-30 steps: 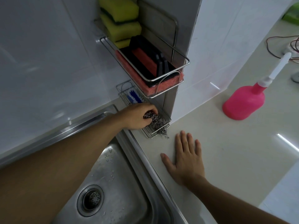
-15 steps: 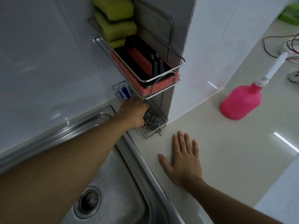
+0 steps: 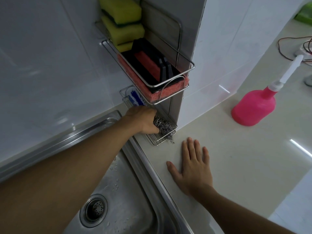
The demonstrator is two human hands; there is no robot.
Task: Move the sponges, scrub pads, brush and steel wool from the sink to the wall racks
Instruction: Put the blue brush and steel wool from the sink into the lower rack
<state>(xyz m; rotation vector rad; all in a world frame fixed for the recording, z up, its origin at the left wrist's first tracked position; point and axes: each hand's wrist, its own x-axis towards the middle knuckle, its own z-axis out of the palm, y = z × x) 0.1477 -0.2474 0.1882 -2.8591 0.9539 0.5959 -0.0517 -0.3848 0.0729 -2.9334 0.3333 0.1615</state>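
Observation:
My left hand (image 3: 143, 120) is closed around the steel wool (image 3: 164, 126), which sits in the lower wire rack (image 3: 157, 141) on the wall; strands hang over the rack's front edge. A blue-and-white brush (image 3: 135, 99) lies at the back of that rack. The upper wire rack (image 3: 190, 64) holds pink and black scrub pads (image 3: 166, 91), with yellow sponges (image 3: 123, 17) stacked behind them. My right hand (image 3: 194, 166) rests flat on the countertop, fingers spread, holding nothing.
The steel sink (image 3: 118, 191) with its drain (image 3: 94, 210) lies below my left arm. A pink bottle (image 3: 255, 108) with a white nozzle stands on the beige countertop (image 3: 244, 157). Red cables (image 3: 297, 43) lie at the far right.
My left hand has pushed the steel wool deeper into the lower rack, under the upper rack. The right hand has stayed flat on the counter.

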